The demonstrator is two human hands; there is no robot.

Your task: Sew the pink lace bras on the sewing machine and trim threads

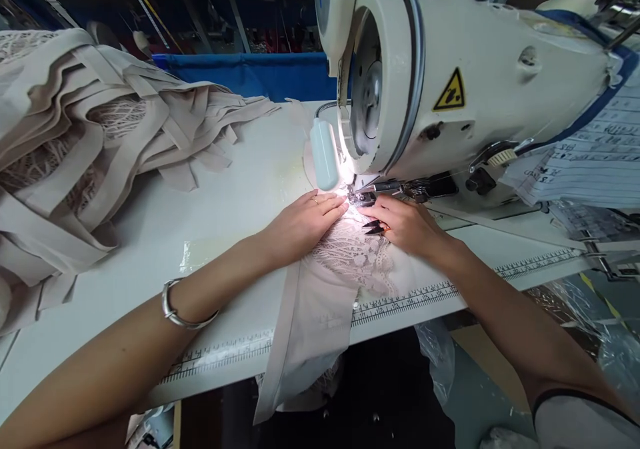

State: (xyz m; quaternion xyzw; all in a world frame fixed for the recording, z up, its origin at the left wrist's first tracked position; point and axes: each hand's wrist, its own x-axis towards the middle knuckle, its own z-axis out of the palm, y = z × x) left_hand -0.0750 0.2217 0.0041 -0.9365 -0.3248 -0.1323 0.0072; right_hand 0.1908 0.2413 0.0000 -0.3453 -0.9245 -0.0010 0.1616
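A pale pink lace garment piece [350, 252] lies under the presser foot [361, 199] of a white sewing machine [400, 69], its plain lower part hanging over the table's front edge. My left hand [315, 219] rests flat on the cloth, left of the foot, with fingers stretched toward it. Close to the foot's right side is my right hand [407, 226], closed around thread snips [375, 227] whose dark blades point left over the lace. Its fingertips touch the fabric by the foot. The needle is lost in the lamp's glare.
A pile of matching pink lace pieces [125, 122] covers the table's left side. A pale green lamp [325, 156] stands close behind my left hand. A printed ruler [415, 299] runs along the front edge. Papers [590, 149] hang at the right.
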